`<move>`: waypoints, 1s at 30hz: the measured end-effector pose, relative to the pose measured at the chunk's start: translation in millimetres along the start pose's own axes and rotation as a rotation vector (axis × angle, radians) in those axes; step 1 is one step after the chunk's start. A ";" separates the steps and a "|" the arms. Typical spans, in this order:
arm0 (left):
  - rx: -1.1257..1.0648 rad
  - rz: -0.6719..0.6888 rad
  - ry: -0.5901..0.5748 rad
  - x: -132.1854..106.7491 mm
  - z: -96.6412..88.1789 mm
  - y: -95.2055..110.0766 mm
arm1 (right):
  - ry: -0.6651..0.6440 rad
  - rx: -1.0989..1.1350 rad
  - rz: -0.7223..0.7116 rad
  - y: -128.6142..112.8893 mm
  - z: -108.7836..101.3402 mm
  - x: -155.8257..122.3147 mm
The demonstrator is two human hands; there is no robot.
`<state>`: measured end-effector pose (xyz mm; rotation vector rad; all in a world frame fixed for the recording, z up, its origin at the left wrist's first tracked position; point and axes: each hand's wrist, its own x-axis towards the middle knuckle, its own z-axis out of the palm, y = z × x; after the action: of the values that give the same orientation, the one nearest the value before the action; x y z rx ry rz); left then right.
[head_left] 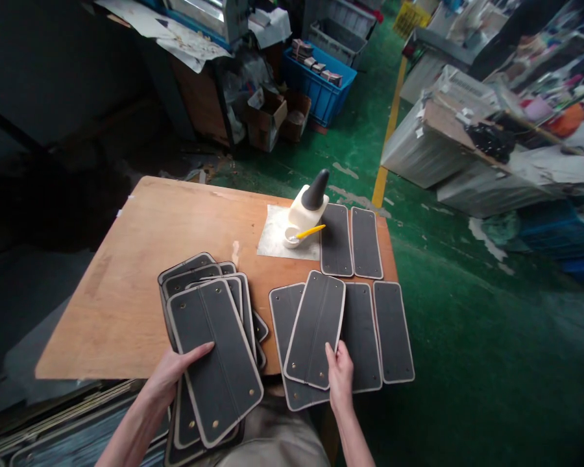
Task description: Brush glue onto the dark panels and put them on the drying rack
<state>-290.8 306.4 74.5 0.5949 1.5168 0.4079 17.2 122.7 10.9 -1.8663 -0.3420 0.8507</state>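
Note:
My left hand [182, 363] grips a dark grey rounded panel [219, 363] with a pale edge, a centre seam and brass-coloured studs near its corners. Its thumb lies on top of the panel, over a loose pile of similar panels [189, 266] at the table's front edge. In my right hand [339, 376], a smaller panel [315, 324] of the same kind is pinched by its lower right corner, tilted above other panels. A larger panel [365, 337] and a narrow panel [393, 331] lie to its right.
On the wooden table [175, 220], a white bottle with a dark cone cap [304, 204] and a small cup [291, 239] with a yellow stick [311, 231] stand on a pale sheet [272, 237]. Two panels [367, 243] lie beside them. A blue crate [321, 97] sits on the green floor.

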 end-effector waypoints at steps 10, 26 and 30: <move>-0.009 0.014 0.097 -16.4 -29.7 13.4 | -0.243 -0.067 -0.062 -20.7 10.0 -39.7; -0.022 -0.072 0.188 -8.6 -64.1 19.6 | -0.092 -0.136 -0.086 -30.5 110.6 -19.3; -0.007 -0.047 0.183 -6.6 -67.3 17.5 | -0.136 -0.257 -0.119 -40.4 96.7 -19.7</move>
<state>-355.9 323.8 93.1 0.5266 1.7003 0.4406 -57.8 195.5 31.5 -2.0043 -0.6676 0.8875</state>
